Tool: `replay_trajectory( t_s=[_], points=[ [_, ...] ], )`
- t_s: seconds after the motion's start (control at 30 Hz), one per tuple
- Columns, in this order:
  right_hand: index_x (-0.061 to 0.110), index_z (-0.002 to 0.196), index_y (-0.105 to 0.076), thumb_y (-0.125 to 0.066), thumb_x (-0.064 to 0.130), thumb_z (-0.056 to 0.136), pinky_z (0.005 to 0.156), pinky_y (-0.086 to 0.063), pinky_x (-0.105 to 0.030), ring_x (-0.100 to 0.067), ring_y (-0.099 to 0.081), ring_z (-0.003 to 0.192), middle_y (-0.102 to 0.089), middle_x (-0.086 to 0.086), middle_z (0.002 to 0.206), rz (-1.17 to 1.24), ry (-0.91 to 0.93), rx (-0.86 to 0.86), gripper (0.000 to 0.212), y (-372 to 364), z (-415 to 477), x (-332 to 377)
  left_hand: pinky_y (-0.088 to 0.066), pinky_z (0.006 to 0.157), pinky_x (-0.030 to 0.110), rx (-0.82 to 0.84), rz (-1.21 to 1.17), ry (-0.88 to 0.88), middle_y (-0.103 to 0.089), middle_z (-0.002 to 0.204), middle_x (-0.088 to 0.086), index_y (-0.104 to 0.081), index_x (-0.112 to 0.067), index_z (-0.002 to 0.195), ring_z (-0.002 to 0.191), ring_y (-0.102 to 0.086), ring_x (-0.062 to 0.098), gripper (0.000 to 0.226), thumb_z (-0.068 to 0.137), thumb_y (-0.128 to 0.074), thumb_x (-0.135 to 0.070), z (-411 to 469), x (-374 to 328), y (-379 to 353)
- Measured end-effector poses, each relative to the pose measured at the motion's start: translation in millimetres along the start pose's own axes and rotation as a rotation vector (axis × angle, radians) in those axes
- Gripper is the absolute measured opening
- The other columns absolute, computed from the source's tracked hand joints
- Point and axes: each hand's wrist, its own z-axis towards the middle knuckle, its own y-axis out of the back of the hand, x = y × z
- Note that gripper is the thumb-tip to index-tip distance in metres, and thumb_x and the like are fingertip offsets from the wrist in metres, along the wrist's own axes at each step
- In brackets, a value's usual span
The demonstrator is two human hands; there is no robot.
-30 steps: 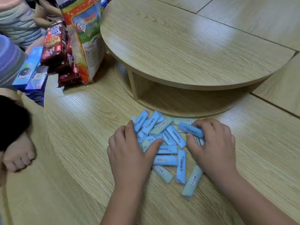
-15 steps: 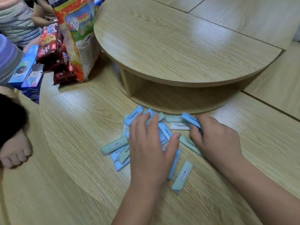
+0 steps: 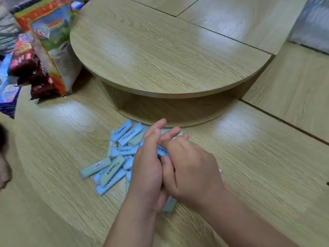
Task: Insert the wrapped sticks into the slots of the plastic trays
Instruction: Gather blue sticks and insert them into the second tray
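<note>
A snack bag (image 3: 53,41) stands at the far left edge of the desk (image 3: 249,157). The wrapped sticks (image 3: 115,157) lie heaped at its front middle, some hidden under the hands. The left hand (image 3: 147,168) presses straight fingers against a few sticks, and the right hand (image 3: 192,168) curls round them. Squaring their ends first should ease slotting. No tray is in view.

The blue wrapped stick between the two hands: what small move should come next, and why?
Probably lift the blue wrapped stick clear of the pile of sticks. The left hand and right hand already press it between them, the other sticks lie loose beside them, and no plastic tray is in view.
</note>
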Motion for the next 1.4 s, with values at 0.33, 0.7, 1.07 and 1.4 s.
replay_trajectory(
  t_s=[0.33,0.7,1.07,1.4],
  points=[
    [0.026,0.094,-0.066,-0.03,0.036,0.101,0.069,-0.048,-0.033,-0.005,-0.058,0.088,-0.06,0.011,0.097,0.333,-0.304,-0.238,0.038,-5.3,11.2,-4.2,-0.057,0.084,0.028,0.01,-0.305,-0.01,-0.071,0.113,0.013,-0.062,-0.008,0.125,0.105,-0.069,0.021,0.039,0.095,-0.04,-0.021,-7.0,22.0,-9.8],
    [0.031,0.1,-0.064,-0.033,0.027,0.105,0.086,-0.05,-0.024,-0.008,-0.062,0.102,-0.064,0.013,0.104,0.745,-0.727,-0.254,0.032,-1.5,11.5,6.3,-0.054,0.065,0.03,-0.395,0.028,-0.192,-0.071,0.076,0.01,-0.064,-0.006,0.075,0.073,-0.068,0.02,0.031,0.096,-0.043,-0.015,-10.1,45.9,-21.9],
    [0.016,0.108,-0.069,-0.031,0.037,0.106,0.091,-0.051,-0.039,-0.022,-0.07,0.104,-0.075,-0.008,0.105,1.418,-1.066,-0.017,0.044,12.9,-8.0,-5.0,-0.045,0.043,0.023,-0.484,0.279,-0.454,-0.059,0.048,0.004,-0.056,-0.002,0.065,0.038,-0.054,0.015,0.039,0.099,-0.049,-0.018,3.7,26.8,-38.3],
    [0.012,0.084,-0.078,-0.035,0.032,0.107,0.078,-0.052,-0.036,-0.02,-0.075,0.089,-0.077,-0.012,0.093,1.555,-1.213,0.243,0.052,34.2,-5.7,6.0,-0.052,0.065,0.021,-0.224,0.498,-0.688,-0.068,0.077,-0.001,-0.06,-0.026,0.092,0.07,-0.066,0.014,0.009,0.092,-0.054,-0.02,-6.0,30.8,-24.7]
  ],
)
